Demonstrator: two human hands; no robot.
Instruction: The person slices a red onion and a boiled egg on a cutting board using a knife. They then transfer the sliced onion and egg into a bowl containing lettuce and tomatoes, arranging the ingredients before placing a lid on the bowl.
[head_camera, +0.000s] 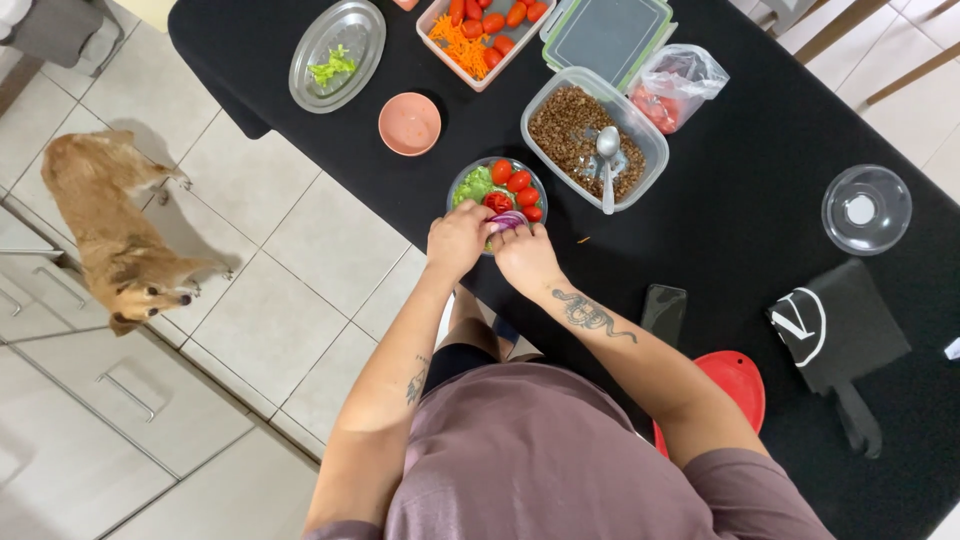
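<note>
A small glass bowl (470, 172) near the table's front edge holds lettuce, cherry tomatoes and purple onion slices (508, 219). My left hand (457, 240) and my right hand (524, 256) meet at the bowl's near rim. The fingers of both pinch the purple onion slices over the bowl. A clear container of brown lentils (580, 125) with a metal spoon (607, 160) in it stands just right of the bowl.
On the black table (740, 180): a pink bowl (410, 124), a metal plate with lettuce (337, 55), a container of carrot and tomatoes (480, 35), a lid (605, 35), a tomato bag (675, 85), an empty glass bowl (866, 209), a phone (663, 310), a red dish (738, 385). A dog (115, 235) stands left.
</note>
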